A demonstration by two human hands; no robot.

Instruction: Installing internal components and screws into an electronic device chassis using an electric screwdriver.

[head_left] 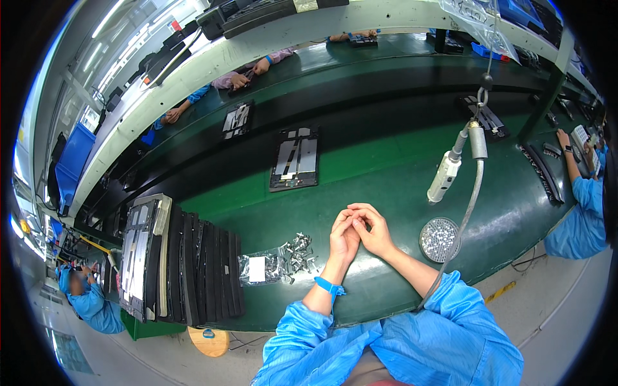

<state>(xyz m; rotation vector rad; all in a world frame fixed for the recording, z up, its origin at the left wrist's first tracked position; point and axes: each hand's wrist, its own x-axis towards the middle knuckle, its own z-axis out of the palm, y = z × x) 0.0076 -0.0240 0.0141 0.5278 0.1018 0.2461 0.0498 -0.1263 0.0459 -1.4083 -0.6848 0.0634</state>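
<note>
Fingers (362, 210) loosely curled and touching, a worker's left hand (344, 243) and right hand (376, 237) meet over the green tabletop (367, 183); whether anything is tucked between them cannot be told. A blue wristband (330, 286) circles the left wrist. Near the left hand, small metal parts (300, 253) lie in a loose pile beside a clear bag (275, 265), while a round dish (440, 240) of silvery pieces sits to the right of the right forearm. A driver (444, 177) hangs tilted near the dish. Farther left, dark panels (199, 264) stand in a row (the end one shows gray blocks). Beyond the hands lies a flat panel (295, 159); at right sits a blue-sleeved co-worker (582, 219).
</note>
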